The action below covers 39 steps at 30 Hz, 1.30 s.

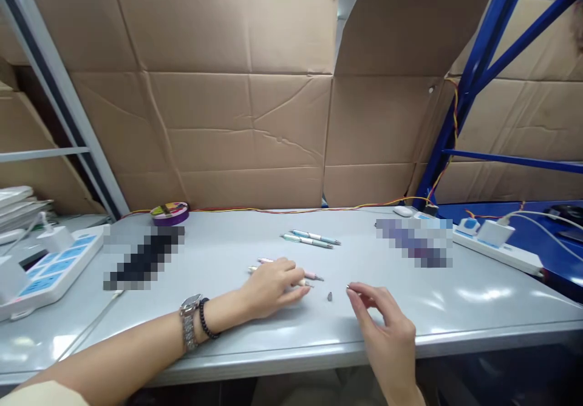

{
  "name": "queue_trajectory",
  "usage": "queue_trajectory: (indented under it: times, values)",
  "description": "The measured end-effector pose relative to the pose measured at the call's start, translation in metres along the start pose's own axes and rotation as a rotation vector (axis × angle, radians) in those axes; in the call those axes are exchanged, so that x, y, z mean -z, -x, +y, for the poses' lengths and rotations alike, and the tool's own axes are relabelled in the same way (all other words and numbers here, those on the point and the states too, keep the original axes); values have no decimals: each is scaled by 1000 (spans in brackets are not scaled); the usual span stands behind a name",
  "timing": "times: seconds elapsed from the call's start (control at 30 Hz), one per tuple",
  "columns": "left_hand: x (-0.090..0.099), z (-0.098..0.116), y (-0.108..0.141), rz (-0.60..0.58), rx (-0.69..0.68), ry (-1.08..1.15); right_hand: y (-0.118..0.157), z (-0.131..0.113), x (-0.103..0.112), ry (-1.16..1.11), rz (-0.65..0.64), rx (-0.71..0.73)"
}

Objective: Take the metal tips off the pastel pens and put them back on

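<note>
My left hand [277, 287] rests over two pens on the grey table, its fingers closed round the cream pen [303, 283]. Beside it, a pink pen [314, 276] shows past the fingers. My right hand [380, 321] is held just above the table, thumb and index finger pinched on a tiny part [348, 286] at their tips. Between the two hands lies a small grey piece [330, 297]. Farther back, a green-and-white pen [307, 241] and a blue-and-white pen [315, 236] lie side by side.
A purple tape roll [169, 213] sits at the back left. Power strips stand at the left [57, 272] and right [496, 245], with cables. Two blurred items lie left and right. Cardboard [237, 102] walls the table's back edge.
</note>
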State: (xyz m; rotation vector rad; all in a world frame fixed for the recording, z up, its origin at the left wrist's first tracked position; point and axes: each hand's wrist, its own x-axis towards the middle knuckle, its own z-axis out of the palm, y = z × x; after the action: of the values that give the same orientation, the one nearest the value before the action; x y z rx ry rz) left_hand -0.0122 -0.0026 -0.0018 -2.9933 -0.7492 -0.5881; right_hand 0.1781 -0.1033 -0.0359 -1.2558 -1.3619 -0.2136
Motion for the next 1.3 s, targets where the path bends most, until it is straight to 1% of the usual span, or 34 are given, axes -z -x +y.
queue_trajectory:
  times: [0.03,0.1,0.17,0.27,0.33,0.4,0.47,0.6,0.73,0.87,0.93,1.0,1.03,1.07,1.2,1.3]
  values:
    - [1,-2,-2,-3,3,12,-1,4,2,59,-11,-21]
    - [2,-6,-5,-15,-5,26,-3,12,6,152,-67,-18]
    - [2,-8,-8,-34,-27,38,-4,21,8,207,-181,-16]
    - [2,-8,-9,-49,-53,72,-6,26,6,246,-368,-82]
    - [3,-7,-9,-46,-46,93,-6,24,5,270,-434,-147]
    - [3,-7,-9,-29,-26,98,-7,21,4,287,-459,-187]
    - [3,-9,-8,-18,-14,85,-7,17,4,300,-453,-209]
    - [0,-18,-8,-19,36,34,-10,15,8,267,-478,-239]
    - [-2,-23,-8,-35,109,-33,-14,15,11,187,-490,-309]
    - [-2,-21,-7,-49,142,-146,-19,21,14,179,-481,-329]
    - [-3,-19,-7,-47,158,-203,-27,26,14,207,-519,-306]
    - [-5,-19,-7,-35,170,-236,-40,30,12,250,-593,-229]
    - [-6,-19,-8,-29,178,-245,-49,31,10,270,-643,-167]
    - [-6,-19,-8,-25,188,-251,-59,32,7,279,-660,-127]
    - [-7,-20,-11,-7,233,-251,-95,34,-16,359,-677,-6]
    - [-5,-19,-10,30,222,-226,-104,42,-38,409,-714,19]
